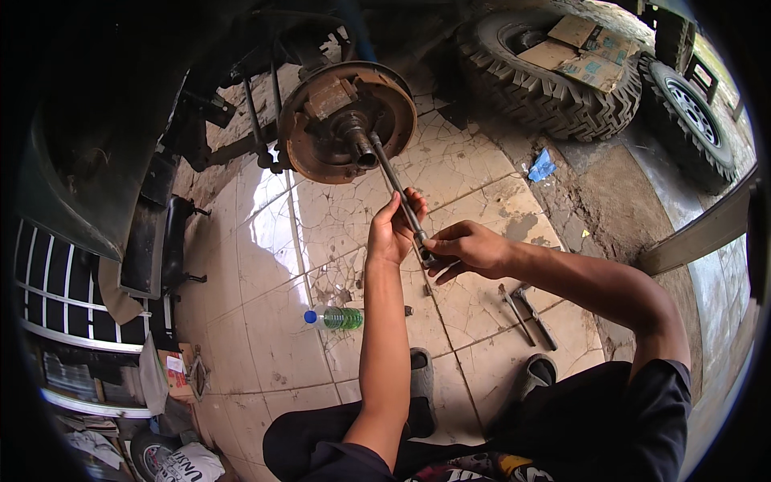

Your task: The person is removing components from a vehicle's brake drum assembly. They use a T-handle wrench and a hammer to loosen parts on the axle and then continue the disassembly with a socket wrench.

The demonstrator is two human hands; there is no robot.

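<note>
A rusty brake backing plate (pixel 303 136) with a hollow spindle (pixel 359 145) in its middle faces me at the upper centre. A long metal socket extension bar (pixel 388 169) runs from beside the spindle down toward me, its far end against the plate's inner part. My left hand (pixel 392 231) is closed round the lower part of the bar. At its near end, my right hand (pixel 470 247) grips the dark drive end (pixel 426 255) with thumb and fingers. How the far end is seated on the hub cannot be made out.
A clear bottle of green liquid (pixel 337 317) lies on the cracked tiles left of my forearm. Two hand tools (pixel 536 321) rest near my right foot. A large tyre (pixel 554 112) bearing cardboard (pixel 582 68), another wheel (pixel 683 112) and a blue scrap (pixel 542 165) are at upper right.
</note>
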